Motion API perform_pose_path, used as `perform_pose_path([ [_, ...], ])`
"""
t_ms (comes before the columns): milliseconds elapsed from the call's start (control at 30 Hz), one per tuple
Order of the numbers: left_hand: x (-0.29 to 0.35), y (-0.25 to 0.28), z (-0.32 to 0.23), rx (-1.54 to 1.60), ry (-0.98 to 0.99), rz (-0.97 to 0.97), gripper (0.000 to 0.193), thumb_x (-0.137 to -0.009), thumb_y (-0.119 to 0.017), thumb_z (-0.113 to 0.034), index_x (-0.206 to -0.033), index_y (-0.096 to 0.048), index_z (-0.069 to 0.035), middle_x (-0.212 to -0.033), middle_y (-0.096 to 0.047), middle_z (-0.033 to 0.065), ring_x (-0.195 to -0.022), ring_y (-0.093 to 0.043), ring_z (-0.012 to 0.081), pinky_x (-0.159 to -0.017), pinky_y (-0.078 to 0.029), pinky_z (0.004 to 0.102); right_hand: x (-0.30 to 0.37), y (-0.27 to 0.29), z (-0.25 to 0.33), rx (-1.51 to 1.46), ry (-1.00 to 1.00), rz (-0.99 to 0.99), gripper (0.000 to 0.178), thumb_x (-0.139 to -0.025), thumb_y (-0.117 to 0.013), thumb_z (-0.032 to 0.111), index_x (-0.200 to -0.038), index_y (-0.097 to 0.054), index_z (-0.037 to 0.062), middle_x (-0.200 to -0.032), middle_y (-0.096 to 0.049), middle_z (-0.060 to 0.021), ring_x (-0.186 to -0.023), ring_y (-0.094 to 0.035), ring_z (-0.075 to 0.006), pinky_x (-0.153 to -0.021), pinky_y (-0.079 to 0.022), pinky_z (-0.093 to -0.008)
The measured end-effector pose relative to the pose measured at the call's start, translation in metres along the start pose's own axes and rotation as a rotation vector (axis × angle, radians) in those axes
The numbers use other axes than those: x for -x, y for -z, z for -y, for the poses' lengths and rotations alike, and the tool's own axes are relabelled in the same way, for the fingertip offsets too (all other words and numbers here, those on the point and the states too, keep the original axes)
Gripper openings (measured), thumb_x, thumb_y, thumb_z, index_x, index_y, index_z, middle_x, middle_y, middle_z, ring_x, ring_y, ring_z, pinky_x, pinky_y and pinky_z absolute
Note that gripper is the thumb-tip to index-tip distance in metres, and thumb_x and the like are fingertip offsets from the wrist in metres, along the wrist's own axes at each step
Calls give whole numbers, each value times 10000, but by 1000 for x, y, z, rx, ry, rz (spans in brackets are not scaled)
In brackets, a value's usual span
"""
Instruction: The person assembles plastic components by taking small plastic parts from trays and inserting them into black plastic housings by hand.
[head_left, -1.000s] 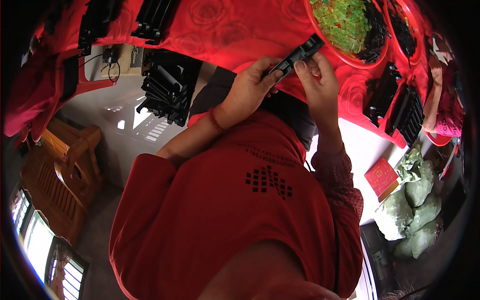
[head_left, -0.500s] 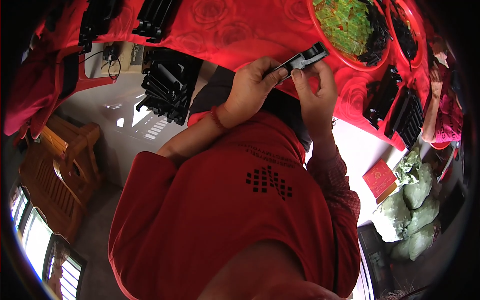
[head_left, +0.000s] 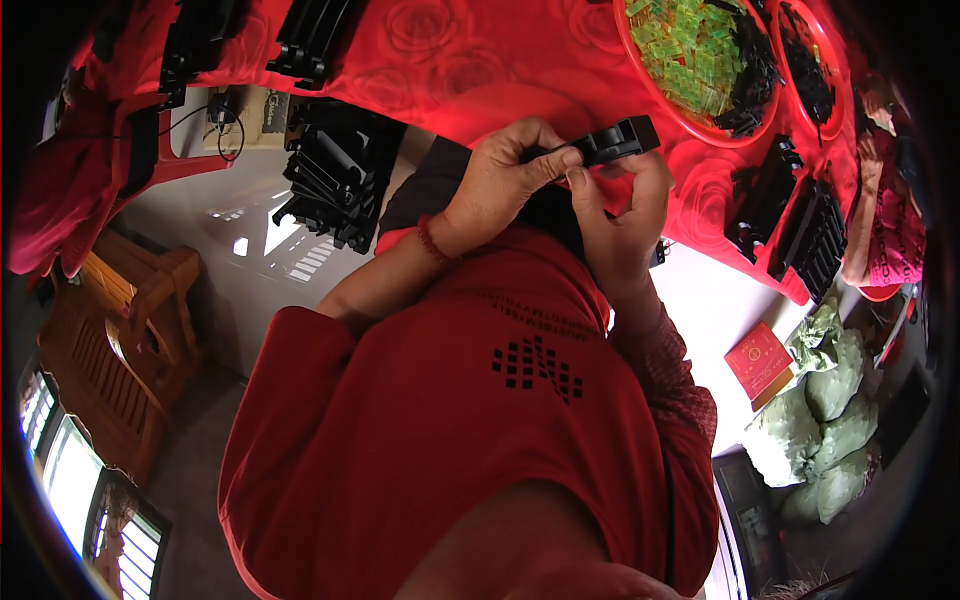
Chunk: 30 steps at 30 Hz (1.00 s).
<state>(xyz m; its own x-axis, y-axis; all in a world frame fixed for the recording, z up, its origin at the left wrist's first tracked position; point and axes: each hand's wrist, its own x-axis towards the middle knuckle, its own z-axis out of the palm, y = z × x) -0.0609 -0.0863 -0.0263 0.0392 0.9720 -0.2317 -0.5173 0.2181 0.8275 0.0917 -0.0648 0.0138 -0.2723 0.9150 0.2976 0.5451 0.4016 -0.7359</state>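
Between my two hands, just off the near edge of the red cloth-covered table (head_left: 470, 60), is a small black plastic part (head_left: 615, 142) with a block-like right end. My left hand (head_left: 515, 170) pinches its left end between thumb and fingers. At its underside, my right hand (head_left: 625, 205) holds the part, thumb raised near the left thumb and fingers behind the block. Where those right fingers touch is partly hidden. Beyond the right hand stands a round red basin (head_left: 632, 60) with yellow-green translucent pieces (head_left: 690, 60) and black pieces (head_left: 750, 95).
A second red basin (head_left: 838, 60) holds black parts. Long black plastic parts (head_left: 765, 195) lie at the table's right and far left (head_left: 312, 40). More black parts (head_left: 335, 170) are stacked below the table edge. At right are a co-worker's arm (head_left: 862, 215), filled bags (head_left: 835, 420) and a red box (head_left: 760, 355).
The black part has turned in my hands, its right end now lower and its lit face turned away. My right hand has shifted slightly down.
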Motion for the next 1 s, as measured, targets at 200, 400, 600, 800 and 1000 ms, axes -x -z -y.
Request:
perform_pose_path([
  [200, 2, -4, -2, 101, 90, -2, 143, -922, -710, -143, -873, -623, -40, -785, -612, -10, -704, -553, 57, -645, -462, 208, 12, -8, -1, -20, -18, -65, 418, -796, -762, -3, -1137, -521, 10, -1015, -555, -75, -807, -548, -144, -750, -447, -273],
  [400, -12, 5, -3, -98, 248, 52, 195, -957, -673, -222, -887, -605, -54, -754, -582, -15, -674, -527, 53, -611, -434, 208, 5, -13, -9, -170, -302, -41, 341, -789, -788, 118, -1058, -593, 39, -876, -595, -44, -818, -515, -178, -816, -381, -363],
  [600, -23, 11, -20, -136, 282, 233, 241, -984, -624, -255, -1016, -597, -18, -811, -587, -13, -722, -530, 60, -652, -441, 214, -8, -5, -7, -327, -383, -73, 269, -848, -749, 98, -1051, -601, 1, -869, -592, -18, -816, -532, -112, -770, -454, -270],
  [800, -25, 12, -31, -147, 294, 298, 239, -964, -571, -96, -1172, -605, 16, -862, -605, -7, -777, -552, 63, -721, -455, 210, -12, 6, -22, -528, -460, -42, 236, -904, -710, 110, -1087, -606, 3, -900, -589, 4, -838, -524, -80, -781, -439, -246],
  [1000, -30, 15, -39, -374, 232, 320, 242, -955, -563, -52, -1181, -623, 14, -903, -626, 3, -817, -568, 65, -759, -474, 227, -24, 13, -12, -594, -472, -185, 286, -918, -708, 108, -1164, -612, -3, -890, -592, 7, -794, -530, -70, -719, -446, -217],
])
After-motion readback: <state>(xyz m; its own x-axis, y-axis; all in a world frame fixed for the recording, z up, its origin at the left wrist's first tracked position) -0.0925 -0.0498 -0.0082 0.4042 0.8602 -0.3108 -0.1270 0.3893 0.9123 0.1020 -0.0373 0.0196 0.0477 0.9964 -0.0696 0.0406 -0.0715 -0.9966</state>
